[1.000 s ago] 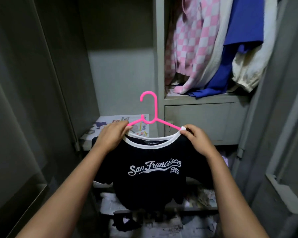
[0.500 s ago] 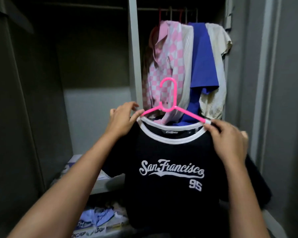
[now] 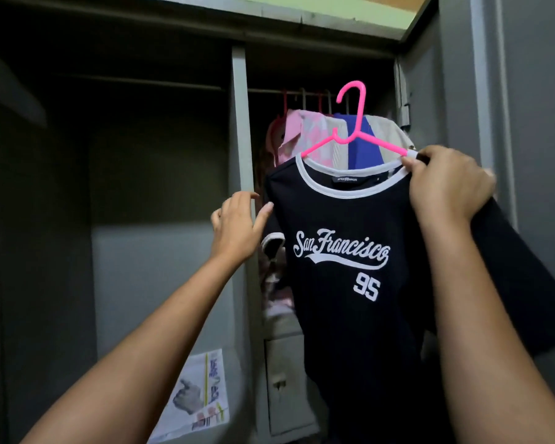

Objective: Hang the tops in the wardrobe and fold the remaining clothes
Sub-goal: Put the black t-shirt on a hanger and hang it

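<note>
A black San Francisco 95 T-shirt (image 3: 350, 283) with white trim hangs on a pink plastic hanger (image 3: 356, 123), raised in front of the grey wardrobe's right bay. My right hand (image 3: 446, 184) grips the shirt's right shoulder and the hanger arm under it. My left hand (image 3: 237, 225) is off the shirt, fingers spread, its thumb just beside the left sleeve. The hanger's hook sits just below the rail (image 3: 302, 90). Hung tops (image 3: 308, 136), pink checked, blue and cream, fill the rail behind.
A grey post (image 3: 239, 123) divides the wardrobe; the left bay (image 3: 141, 155) is dark, with a bare rail. A printed paper (image 3: 199, 395) lies on the low shelf. A drawer front (image 3: 285, 379) sits under the hung clothes. The open door (image 3: 532, 123) stands at right.
The shirt and hanger have risen and shifted right toward the rail. My left hand let go of the left shoulder and now hovers beside the sleeve. The view tilted up.
</note>
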Tool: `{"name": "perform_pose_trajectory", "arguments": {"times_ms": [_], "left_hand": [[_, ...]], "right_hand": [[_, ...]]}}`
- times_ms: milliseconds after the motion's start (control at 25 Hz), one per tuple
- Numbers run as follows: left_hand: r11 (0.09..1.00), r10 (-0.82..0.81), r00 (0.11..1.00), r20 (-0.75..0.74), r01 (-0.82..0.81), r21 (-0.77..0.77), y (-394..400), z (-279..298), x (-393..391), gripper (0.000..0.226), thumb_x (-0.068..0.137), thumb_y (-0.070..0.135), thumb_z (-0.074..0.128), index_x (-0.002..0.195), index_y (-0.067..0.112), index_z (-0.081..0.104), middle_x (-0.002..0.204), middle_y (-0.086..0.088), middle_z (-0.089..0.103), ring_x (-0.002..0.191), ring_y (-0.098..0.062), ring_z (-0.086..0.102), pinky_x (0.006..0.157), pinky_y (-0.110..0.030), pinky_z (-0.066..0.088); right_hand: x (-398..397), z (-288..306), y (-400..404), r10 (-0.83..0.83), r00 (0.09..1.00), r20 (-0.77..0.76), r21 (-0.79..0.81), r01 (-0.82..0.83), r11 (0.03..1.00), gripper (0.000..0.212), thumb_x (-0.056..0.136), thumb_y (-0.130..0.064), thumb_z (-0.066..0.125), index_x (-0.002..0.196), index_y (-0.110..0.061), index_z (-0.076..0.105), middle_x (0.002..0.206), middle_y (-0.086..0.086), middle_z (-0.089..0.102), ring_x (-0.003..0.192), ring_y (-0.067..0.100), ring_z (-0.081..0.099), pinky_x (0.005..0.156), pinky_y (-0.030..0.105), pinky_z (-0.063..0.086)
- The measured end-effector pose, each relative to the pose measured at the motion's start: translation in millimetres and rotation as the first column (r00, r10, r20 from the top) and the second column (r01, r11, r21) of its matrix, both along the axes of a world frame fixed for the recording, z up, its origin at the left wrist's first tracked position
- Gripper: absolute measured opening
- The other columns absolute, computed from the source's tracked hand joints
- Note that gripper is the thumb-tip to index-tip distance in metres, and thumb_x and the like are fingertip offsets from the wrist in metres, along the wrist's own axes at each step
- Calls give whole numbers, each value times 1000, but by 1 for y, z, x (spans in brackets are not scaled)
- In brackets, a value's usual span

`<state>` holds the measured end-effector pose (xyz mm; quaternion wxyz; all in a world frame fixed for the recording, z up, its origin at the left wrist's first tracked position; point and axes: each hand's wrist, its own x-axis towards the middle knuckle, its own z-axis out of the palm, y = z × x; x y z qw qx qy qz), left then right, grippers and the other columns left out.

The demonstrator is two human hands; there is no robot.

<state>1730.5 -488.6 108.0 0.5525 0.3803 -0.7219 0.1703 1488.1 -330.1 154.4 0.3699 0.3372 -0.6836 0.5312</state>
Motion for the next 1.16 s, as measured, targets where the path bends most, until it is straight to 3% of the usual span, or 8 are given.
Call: {"name": "perform_pose_trajectory", "arguments": {"times_ms": [120, 240, 400, 520, 680, 1000, 1160], "left_hand": [[993, 82, 994, 74, -74, -94, -26, 36, -10, 53, 95, 46, 46, 137, 16, 39, 143, 1, 41, 137, -18, 30, 112, -39, 18], [980, 174, 978, 117, -160, -121, -54, 83, -17, 72, 95, 46, 45, 150, 11, 17, 158, -3, 16, 148, -20, 5, 120, -41, 4], [916, 343, 931, 123, -303, -265, -91, 129, -34, 79, 96, 48, 39, 152, 8, 1, 161, -7, -2, 148, -21, -8, 120, -42, -6], [907, 382, 923, 54, -363, -215, -116, 134, -45, 82, 97, 50, 35, 151, 6, -7, 160, -9, -10, 147, -23, -14, 118, -45, -8], [824, 469, 883, -1, -438, -359, -141, 118, -48, 82, 95, 48, 34, 151, 5, -7, 160, -11, -7, 147, -24, -10, 120, -45, -2], [841, 402, 916, -15, -375, -391, -144, 120, -46, 77, 96, 45, 35, 152, 7, -3, 160, -10, -3, 148, -21, -8, 121, -41, -1], [871, 376, 926, 18, -347, -349, -138, 119, -44, 77, 97, 46, 33, 152, 7, -4, 160, -9, -4, 148, -21, -9, 121, -41, -2]], "right_hand": [[13, 53, -54, -15, 998, -67, 12, 16, 1000, 30, 95, -38, 52, 108, -15, 67, 104, 15, 67, 98, 33, 61, 84, 36, 34], [32, 104, -114, -21, 990, -137, 42, 27, 999, 21, 97, -23, 51, 104, -12, 67, 106, 13, 67, 100, 32, 62, 85, 35, 36], [53, 160, -191, -58, 977, -204, 74, 75, 994, 24, 94, -5, 45, 107, -10, 65, 111, 12, 65, 104, 33, 61, 88, 36, 37], [60, 181, -241, -93, 962, -257, 104, 123, 987, 30, 91, 2, 41, 109, -8, 64, 113, 13, 63, 105, 33, 59, 88, 38, 38], [57, 194, -287, -116, 947, -300, 96, 151, 984, 28, 90, 0, 44, 110, -6, 63, 113, 14, 61, 104, 34, 58, 88, 38, 39], [80, 197, -299, -82, 936, -344, 179, 150, 972, 20, 87, -7, 53, 106, -8, 61, 109, 11, 62, 101, 29, 59, 84, 36, 39], [73, 190, -273, 81, 968, -239, 157, -44, 987, 23, 88, -10, 57, 111, -7, 61, 115, 12, 61, 107, 30, 58, 72, 34, 40]]}}
